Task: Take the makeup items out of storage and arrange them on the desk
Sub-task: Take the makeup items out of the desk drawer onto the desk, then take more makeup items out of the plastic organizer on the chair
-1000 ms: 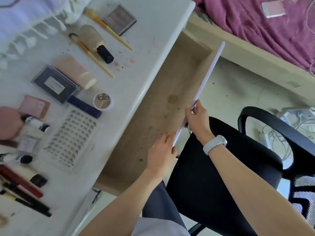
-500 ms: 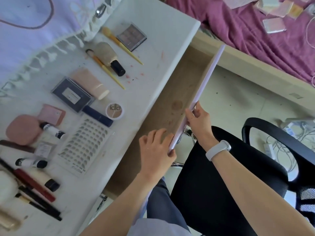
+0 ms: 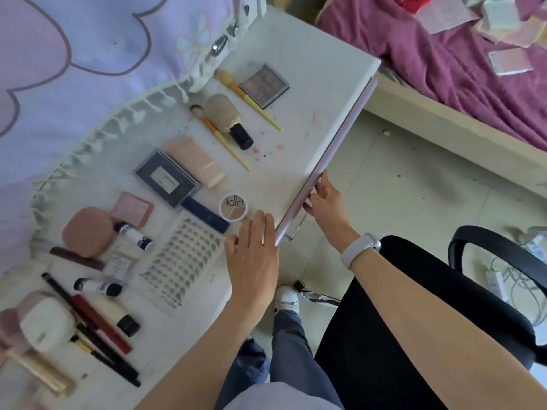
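Makeup lies spread over the white desk (image 3: 307,84): an eyeshadow palette (image 3: 264,85), two yellow-handled brushes (image 3: 228,140), a foundation bottle (image 3: 229,121), a pink tube (image 3: 195,159), a dark compact (image 3: 165,179), a round ldld pot (image 3: 234,207), a lash tray (image 3: 180,261), a peach puff case (image 3: 87,232), pencils (image 3: 97,321). The drawer is pushed in, its lilac front (image 3: 328,161) flush under the desk edge. My left hand (image 3: 254,255) lies flat, fingers apart, at the desk edge against the drawer front. My right hand (image 3: 325,199) presses the drawer front, fingers curled at its edge.
A lilac fringed cloth (image 3: 74,69) covers the desk's back left. A black chair (image 3: 414,321) stands right of my legs. A bed with a purple blanket (image 3: 444,69) and small packets lies at the upper right. Cables and a power strip (image 3: 497,282) are on the floor.
The open drawer has slid shut under the desk. Both hands moved left with its front, and my left hand now rests flat at the desk edge.
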A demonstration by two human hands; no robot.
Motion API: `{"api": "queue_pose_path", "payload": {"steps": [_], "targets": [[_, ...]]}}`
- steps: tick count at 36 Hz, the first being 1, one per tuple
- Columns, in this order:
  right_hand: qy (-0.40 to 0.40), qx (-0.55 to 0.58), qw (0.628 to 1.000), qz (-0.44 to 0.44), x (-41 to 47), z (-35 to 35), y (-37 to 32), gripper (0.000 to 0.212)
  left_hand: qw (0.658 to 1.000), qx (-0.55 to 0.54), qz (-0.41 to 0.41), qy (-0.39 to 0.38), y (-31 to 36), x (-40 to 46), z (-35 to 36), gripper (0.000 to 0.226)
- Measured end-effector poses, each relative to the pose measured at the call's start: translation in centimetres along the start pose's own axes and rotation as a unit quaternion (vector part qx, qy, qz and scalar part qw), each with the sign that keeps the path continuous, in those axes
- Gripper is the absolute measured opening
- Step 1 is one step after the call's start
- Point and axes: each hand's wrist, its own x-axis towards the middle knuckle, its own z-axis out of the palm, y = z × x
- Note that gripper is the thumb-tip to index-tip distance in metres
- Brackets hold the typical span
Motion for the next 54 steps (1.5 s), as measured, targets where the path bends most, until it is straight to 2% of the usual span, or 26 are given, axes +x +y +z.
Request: {"api": "queue_pose_path", "payload": {"steps": [8,13,19,23,27,30,33,40,47,51,54], "targets": [[0.014,-0.039,0.999,-0.024,-0.6,0.1,0.3,0.064,0.999,-0.011,-0.01,-0.043,0.0,-0.2,-0.6,0.057],[0.064,-0.15,0.985,-0.064,-4.5,0.5,3.1,0.047,0.993,-0.078,0.031,-0.087,-0.6,-0.6,-1.2,0.053],[0.091,-0.218,0.969,-0.078,-13.7,0.2,6.7,0.04,0.985,-0.11,0.118,-0.068,-1.9,-4.9,-3.1,0.05],[0.134,-0.31,0.936,-0.101,-21.5,0.0,9.8,0.039,0.974,-0.141,0.153,-0.085,-3.1,-9.9,-4.5,0.042],[0.19,-0.327,0.922,-0.075,-30.4,0.1,14.2,0.034,0.961,-0.155,0.193,-0.122,-4.2,-15.7,-5.2,0.039],[0.228,-0.295,0.927,-0.036,-36.8,-0.2,17.8,0.034,0.947,-0.159,0.233,-0.15,-3.3,-20.0,-5.6,0.04],[0.284,-0.237,0.929,0.016,-42.7,-0.7,21.7,0.035,0.924,-0.167,0.296,-0.177,-0.3,-24.3,-6.0,0.04],[0.416,-0.14,0.893,0.101,-56.2,-3.5,32.0,0.035,0.845,-0.12,0.481,-0.199,10.7,-36.4,-6.2,0.037],[0.534,-0.01,0.82,0.207,-70.9,-6.5,44.3,0.032,0.731,-0.053,0.643,-0.221,23.1,-53.1,-4.1,0.037],[0.577,0.054,0.771,0.264,-79.8,-7.9,51.9,0.032,0.671,-0.031,0.694,-0.259,29.5,-64.4,-2.9,0.035],[0.597,0.092,0.737,0.303,-84.8,-8.9,55.8,0.032,0.641,-0.021,0.716,-0.274,33.3,-70.9,-2.8,0.036]]}}
